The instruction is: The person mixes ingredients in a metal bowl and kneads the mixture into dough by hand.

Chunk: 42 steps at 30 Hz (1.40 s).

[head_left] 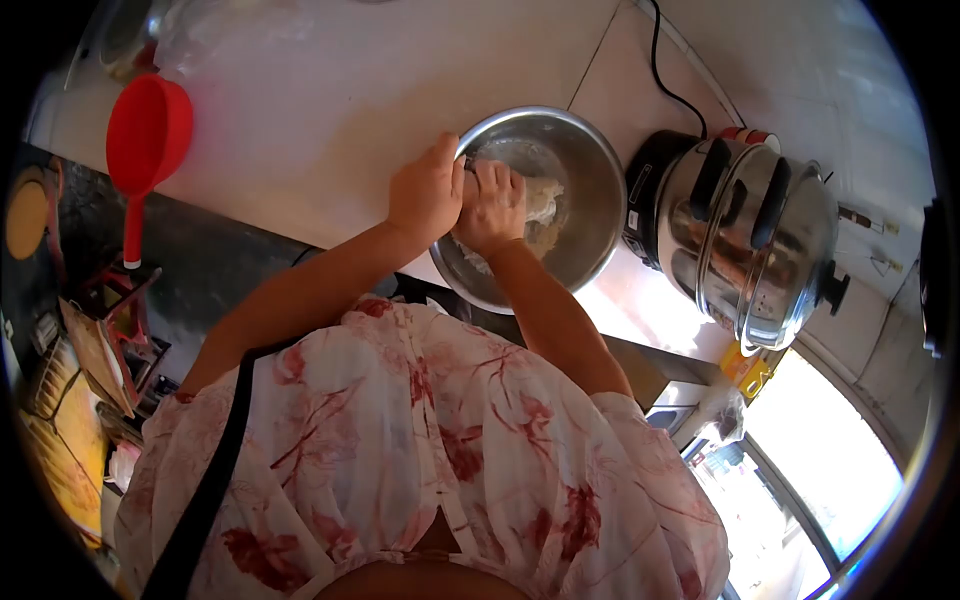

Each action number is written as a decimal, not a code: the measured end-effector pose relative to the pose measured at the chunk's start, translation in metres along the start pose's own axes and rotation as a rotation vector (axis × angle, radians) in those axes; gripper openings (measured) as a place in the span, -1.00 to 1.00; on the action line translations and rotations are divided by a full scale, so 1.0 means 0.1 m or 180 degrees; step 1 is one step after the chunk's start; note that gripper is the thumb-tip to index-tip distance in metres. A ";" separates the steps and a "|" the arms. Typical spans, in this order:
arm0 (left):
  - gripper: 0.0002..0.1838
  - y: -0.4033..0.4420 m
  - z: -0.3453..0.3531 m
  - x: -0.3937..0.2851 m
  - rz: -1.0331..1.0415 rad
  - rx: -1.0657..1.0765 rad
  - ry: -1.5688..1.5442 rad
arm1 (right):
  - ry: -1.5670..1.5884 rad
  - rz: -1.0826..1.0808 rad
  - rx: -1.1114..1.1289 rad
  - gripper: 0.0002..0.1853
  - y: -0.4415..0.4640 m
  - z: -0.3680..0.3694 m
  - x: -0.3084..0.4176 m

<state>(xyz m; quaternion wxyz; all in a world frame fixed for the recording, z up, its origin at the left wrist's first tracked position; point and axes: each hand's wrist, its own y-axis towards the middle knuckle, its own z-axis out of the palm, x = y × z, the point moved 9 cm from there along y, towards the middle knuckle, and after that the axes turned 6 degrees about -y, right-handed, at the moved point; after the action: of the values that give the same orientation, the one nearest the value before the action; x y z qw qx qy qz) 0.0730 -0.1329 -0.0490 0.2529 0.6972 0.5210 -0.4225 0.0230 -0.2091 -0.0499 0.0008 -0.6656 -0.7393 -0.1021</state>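
A lump of pale dough lies in a steel mixing bowl, with floury bits around it on the bottom. My right hand is inside the bowl, its fingers curled over the dough and pressing on it. Part of the dough is hidden under that hand. At the bowl's left side, my left hand is closed on the rim, thumb toward the top. The two hands are close beside each other.
A stacked steel steamer pot on a dark base stands right of the bowl, with a black cord behind it. A red ladle-shaped scoop lies at the left counter edge, handle overhanging. Clear plastic lies at the back left.
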 end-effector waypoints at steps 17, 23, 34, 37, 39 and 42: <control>-0.86 0.01 -0.04 -0.02 -0.0030 -0.0132 -0.0222 | 0.0547 -0.0317 -0.0115 -0.83 0.30 0.16 -0.17; -0.86 -0.03 -0.07 -0.06 0.0092 -0.0391 0.0093 | 0.0405 -0.0235 -0.0216 -0.83 0.29 0.07 -0.16; -0.87 0.00 -0.07 -0.10 0.0144 -0.0432 0.0349 | 0.0884 0.0167 0.1381 -0.64 -0.08 -0.20 -0.30; -0.86 0.02 -0.06 -0.03 -0.0075 -0.0330 0.0251 | 0.1706 0.1449 0.0722 -0.65 -0.22 -0.16 -0.63; -0.84 0.01 -0.02 -0.01 -0.0130 -0.0291 0.0303 | 0.2110 0.1688 0.1121 -0.64 -0.27 -0.05 -0.74; -0.83 0.00 -0.05 -0.05 -0.0017 -0.0375 0.0348 | 0.0614 0.0932 0.1307 -0.59 -0.24 -0.04 -0.56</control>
<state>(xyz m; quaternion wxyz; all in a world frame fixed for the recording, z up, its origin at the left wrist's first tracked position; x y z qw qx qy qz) 0.0744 -0.1310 -0.0421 0.2635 0.7018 0.5599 -0.3530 0.0057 -0.2673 -0.0568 0.2209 -0.7386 -0.6368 -0.0118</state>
